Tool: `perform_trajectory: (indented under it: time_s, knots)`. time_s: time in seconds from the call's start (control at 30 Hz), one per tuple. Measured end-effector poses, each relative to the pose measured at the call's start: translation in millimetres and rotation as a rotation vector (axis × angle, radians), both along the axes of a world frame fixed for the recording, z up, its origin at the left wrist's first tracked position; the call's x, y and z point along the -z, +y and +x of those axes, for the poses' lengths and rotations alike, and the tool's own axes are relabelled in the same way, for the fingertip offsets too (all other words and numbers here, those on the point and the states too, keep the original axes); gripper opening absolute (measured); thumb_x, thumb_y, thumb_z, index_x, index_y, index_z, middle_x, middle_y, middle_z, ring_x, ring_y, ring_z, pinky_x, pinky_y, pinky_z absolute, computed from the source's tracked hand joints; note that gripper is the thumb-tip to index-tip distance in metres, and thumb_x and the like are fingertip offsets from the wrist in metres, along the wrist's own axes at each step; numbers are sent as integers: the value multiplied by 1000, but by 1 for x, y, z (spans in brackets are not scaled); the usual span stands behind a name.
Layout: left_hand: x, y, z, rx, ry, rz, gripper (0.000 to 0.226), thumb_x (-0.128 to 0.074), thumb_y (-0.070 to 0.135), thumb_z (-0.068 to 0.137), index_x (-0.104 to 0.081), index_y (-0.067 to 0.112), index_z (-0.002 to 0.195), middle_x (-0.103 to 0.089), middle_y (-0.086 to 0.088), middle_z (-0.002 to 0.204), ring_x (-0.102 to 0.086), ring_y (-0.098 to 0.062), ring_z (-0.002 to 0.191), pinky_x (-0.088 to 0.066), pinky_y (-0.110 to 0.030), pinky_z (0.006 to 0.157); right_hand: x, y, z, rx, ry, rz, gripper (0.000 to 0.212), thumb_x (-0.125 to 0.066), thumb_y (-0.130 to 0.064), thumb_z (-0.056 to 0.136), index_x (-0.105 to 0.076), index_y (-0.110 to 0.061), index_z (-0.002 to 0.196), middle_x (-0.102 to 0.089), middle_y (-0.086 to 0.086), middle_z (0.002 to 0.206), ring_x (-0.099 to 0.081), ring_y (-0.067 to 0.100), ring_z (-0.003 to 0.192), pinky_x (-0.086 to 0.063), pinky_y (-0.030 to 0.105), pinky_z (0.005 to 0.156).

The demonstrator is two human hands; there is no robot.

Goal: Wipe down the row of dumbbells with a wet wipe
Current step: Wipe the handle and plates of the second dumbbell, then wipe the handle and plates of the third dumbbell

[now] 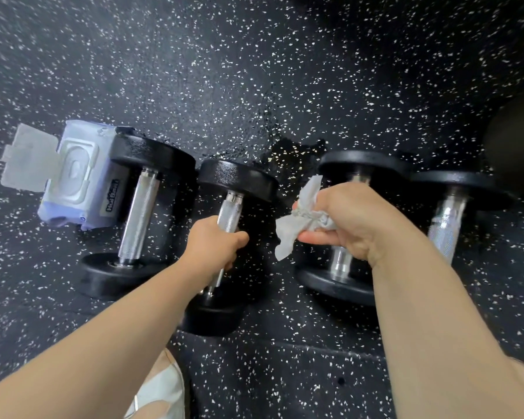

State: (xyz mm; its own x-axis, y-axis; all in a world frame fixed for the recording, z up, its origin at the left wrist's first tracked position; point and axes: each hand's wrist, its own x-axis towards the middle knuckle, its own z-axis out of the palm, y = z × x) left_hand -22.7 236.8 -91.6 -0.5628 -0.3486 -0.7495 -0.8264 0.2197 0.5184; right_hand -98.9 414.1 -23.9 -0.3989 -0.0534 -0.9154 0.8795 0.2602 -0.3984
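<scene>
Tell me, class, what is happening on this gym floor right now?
A person is cleaning four dumbbells lined up on a speckled rubber floor. The left hand grips the handle of the second dumbbell from the left. The right hand holds a crumpled wet wipe above the third dumbbell, between the two handles. A pack of wipes with its lid flipped open lies beside the leftmost dumbbell.

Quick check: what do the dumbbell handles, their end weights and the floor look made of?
Handles: bare metal, likely chromed steel; bright, with fine knurling. End weights: black, semi-gloss with soft highlights, so rubber-coated or painted iron; cannot tell which. Floor: matte black with white flecks, probably rubber gym flooring.
</scene>
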Motion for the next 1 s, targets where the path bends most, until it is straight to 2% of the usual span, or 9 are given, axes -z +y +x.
perform_trajectory:
  time_s: [0.1,0.33,0.47,0.53,0.67,0.73,0.8,0.9,1.0]
  knots:
    - [1,-2,0,1,1,7,29,-66,2,74,-40,13,65,-42,-4,49,-39,-19,42,-38,-27,45,3,1,2,18,6,0,24,-35,2,91,-54,-3,104,-70,14,92,-74,26,69,-60,41,77]
    - [-5,0,-8,-26,6,35,23,-66,0,76,-46,9,67,-46,-6,52,-42,-15,41,-39,-23,39,5,0,3,18,8,-12,24,-35,2,90,-58,-2,98,-70,13,93,-74,27,71,-59,41,79]
    - [-7,-4,-10,22,20,-2,23,-74,9,79,-53,10,70,-54,-3,55,-50,-11,41,-43,-21,43,-1,8,-3,-16,38,11,23,-37,3,90,-60,-3,91,-70,12,94,-73,22,74,-61,34,69]
    - [-10,-8,-11,126,33,-92,25,-78,22,79,-57,9,76,-59,-3,61,-57,-15,50,-48,-24,52,-8,12,-9,-86,60,26,24,-39,6,88,-61,-4,85,-69,11,93,-70,19,73,-60,30,62]
    - [-31,-13,-9,381,-46,-353,41,-77,45,75,-53,15,87,-60,-1,80,-58,-23,77,-49,-37,72,-25,21,-23,-375,88,76,21,-40,10,85,-54,-2,76,-58,13,80,-56,23,77,-48,34,88]
    - [-46,-7,-5,501,-106,-452,44,-75,45,77,-53,16,102,-58,-4,101,-58,-27,92,-50,-41,79,-33,23,-26,-477,92,70,20,-42,15,82,-59,10,91,-57,14,84,-55,25,81,-47,34,91]
    - [-62,5,-2,599,-134,-542,48,-71,41,79,-48,15,113,-47,-8,122,-52,-31,109,-48,-44,85,-34,28,-29,-504,104,84,34,-43,14,84,-60,-2,109,-58,13,96,-53,23,86,-53,41,91]
    - [-89,28,-7,704,-111,-608,52,-67,35,83,-45,15,125,-39,-10,135,-43,-33,122,-44,-46,92,-36,36,-32,-506,107,116,34,-46,11,84,-62,-16,97,-61,10,104,-56,21,86,-56,40,86]
    - [-111,46,-22,711,-64,-508,54,-65,28,85,-47,17,135,-40,-11,138,-45,-33,124,-43,-43,98,-46,49,-27,-523,164,159,35,-48,11,83,-66,-16,96,-61,11,93,-53,22,79,-55,36,78]
